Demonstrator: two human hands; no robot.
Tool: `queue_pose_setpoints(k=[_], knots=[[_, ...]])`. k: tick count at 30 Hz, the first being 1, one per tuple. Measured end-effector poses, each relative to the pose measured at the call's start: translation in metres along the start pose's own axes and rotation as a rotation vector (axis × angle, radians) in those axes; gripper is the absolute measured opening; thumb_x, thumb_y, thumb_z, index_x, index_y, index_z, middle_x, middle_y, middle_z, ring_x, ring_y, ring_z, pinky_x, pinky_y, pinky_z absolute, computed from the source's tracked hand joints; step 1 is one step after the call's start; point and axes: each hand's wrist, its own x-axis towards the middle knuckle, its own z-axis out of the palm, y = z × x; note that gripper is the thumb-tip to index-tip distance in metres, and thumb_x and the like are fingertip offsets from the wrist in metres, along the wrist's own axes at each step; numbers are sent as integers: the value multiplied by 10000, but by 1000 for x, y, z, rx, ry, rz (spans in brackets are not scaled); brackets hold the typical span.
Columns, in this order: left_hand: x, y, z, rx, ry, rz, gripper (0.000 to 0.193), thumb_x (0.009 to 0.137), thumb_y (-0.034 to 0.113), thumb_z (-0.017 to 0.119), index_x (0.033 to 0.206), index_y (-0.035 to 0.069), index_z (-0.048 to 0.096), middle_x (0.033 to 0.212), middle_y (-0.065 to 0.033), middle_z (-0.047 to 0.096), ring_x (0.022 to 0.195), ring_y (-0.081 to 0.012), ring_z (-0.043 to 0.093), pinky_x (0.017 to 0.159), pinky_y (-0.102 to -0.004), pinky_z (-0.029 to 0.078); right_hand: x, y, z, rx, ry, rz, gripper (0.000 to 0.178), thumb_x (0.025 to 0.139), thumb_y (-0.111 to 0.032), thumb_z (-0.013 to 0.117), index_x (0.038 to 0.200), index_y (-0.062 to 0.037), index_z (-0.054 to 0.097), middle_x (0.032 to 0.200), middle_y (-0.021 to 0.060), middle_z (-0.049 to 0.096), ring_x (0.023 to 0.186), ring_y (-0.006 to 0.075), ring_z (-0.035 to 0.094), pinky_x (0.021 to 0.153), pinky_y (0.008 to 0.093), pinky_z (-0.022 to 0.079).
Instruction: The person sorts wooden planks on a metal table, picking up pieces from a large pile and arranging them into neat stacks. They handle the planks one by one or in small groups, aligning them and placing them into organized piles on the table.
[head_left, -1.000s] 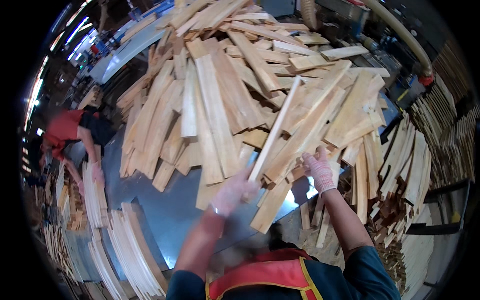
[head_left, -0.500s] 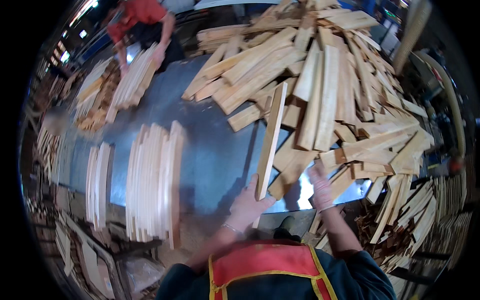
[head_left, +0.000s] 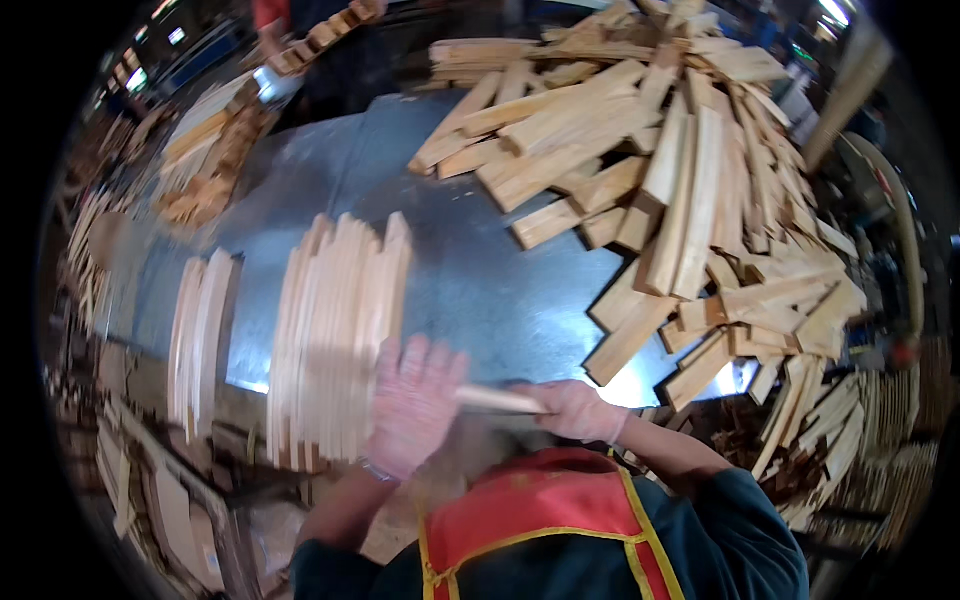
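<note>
Beside the right end of a row of pale wooden boards standing on edge, my gloved left hand is open, its fingers spread against the nearest boards. My right hand is closed round one end of a wooden slat. The slat runs left toward my left palm, where its other end is hidden. A smaller group of boards stands on edge to the left of the row. At the right lies a large, jumbled pile of boards.
A metal table lies under the boards. At the far left, a co-worker's hand is at a bundle of slats, near another stack. More offcuts lie low at the right; a wooden frame stands at the lower left.
My left hand has moved left to the row and opened, no longer gripping the upright board. My right hand has left the pile and closed on a slat. The co-worker's bundle is lifted.
</note>
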Motion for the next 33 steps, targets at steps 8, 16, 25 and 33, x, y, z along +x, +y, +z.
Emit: queue_pose_setpoints(k=[8,16,25,33], knots=[[-49,-133,109,-457,103,-673,446,905,248,746,1315,85,685,968,-151,738,947,-294,727,864,-394,572,11,110,-99,-226,942,34,661,835,-302,821,1422,-100,594,1388,168,618,1367,366,530,1172,446,414],[30,-112,140,131,213,-361,751,863,344,735,1514,54,498,1490,-192,558,1362,-373,542,1138,-496,428,26,290,-234,-77,1088,781,912,812,-473,777,1526,-8,453,1497,235,512,1390,402,487,1148,446,422],[313,166,132,-769,-386,-140,903,866,501,738,1580,56,407,1574,-240,469,1468,-407,435,1184,-469,385,18,326,-276,385,1166,679,974,780,-226,815,1611,-49,339,1442,248,562,1301,362,574,1081,419,483],[411,250,126,-979,-464,-257,791,888,454,750,1505,35,486,1322,-228,676,1236,-393,640,1063,-422,483,-32,432,-369,569,1196,394,1016,837,-225,849,1641,-24,260,1546,217,500,1371,309,526,1147,374,423]])
